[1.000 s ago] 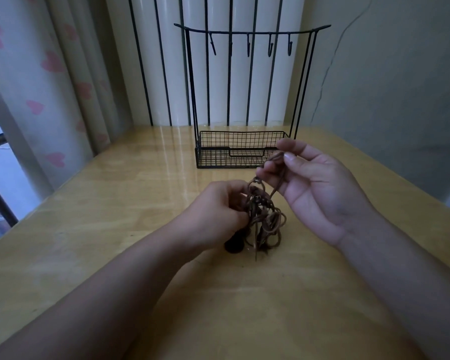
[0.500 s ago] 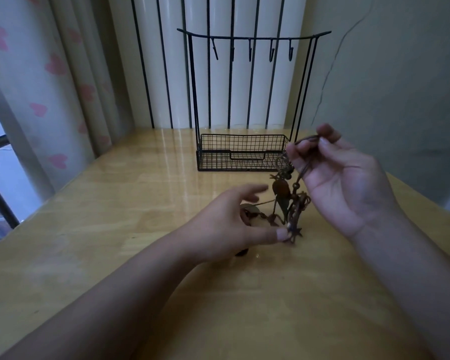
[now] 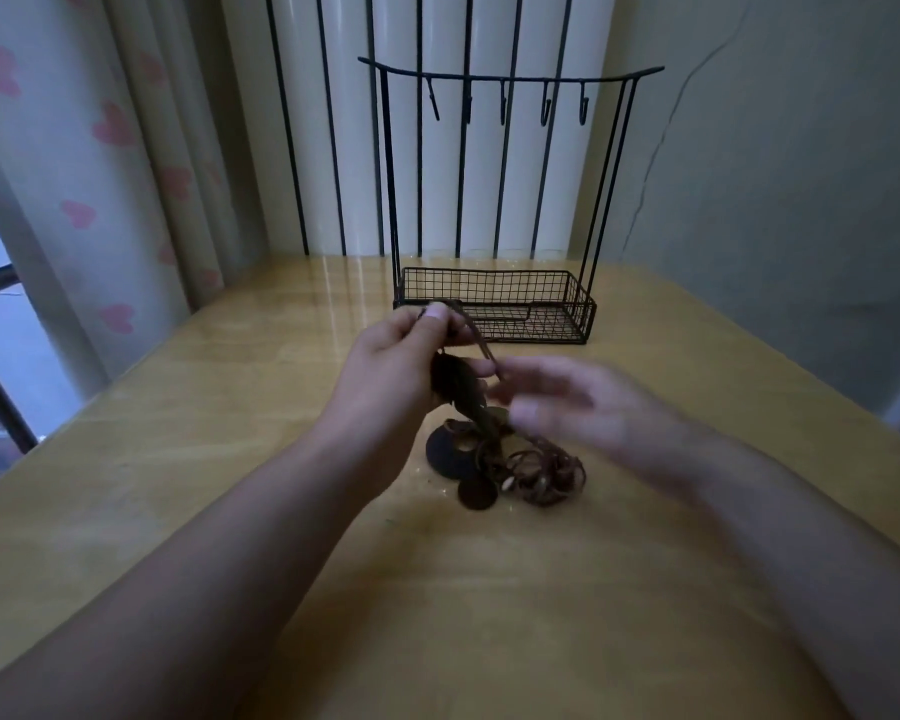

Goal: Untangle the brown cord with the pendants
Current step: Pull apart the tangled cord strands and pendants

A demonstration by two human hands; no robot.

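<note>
Here, a head-worn camera looks down at two bare hands working over a wooden table.

Left hand: the left hand [image 3: 391, 366] is raised above the table, thumb and fingers pinching one end of the brown cord [image 3: 476, 345] at about 12 o'clock from the tangle.

Right hand: the right hand [image 3: 583, 407] is blurred, at about 3 o'clock from the raised strand; its fingers look spread and loose, and whether they touch the cord I cannot tell.

Cord: from the pinch it runs down to a knotted heap [image 3: 536, 470] lying on the table [image 3: 230, 459], just in front of both hands.

Pendants: dark round discs [image 3: 450, 452] lie at about 9 o'clock of the heap, touching it; small pale beads show within the loops.

Background: a black wire rack [image 3: 494, 304] with a basket and hooks stands at 12 o'clock, well apart from the heap.

Progress: judged early; most loops look bunched together.

Risk, tightening: pulling the pinched end upward while the heap drags on the table would likely cinch the knots harder.

Risk, snagging: the discs and beads could catch inside loops and jam a strand.

Risk, slipping: the thin cord might slide from the pinch and drop back onto the heap.
</note>
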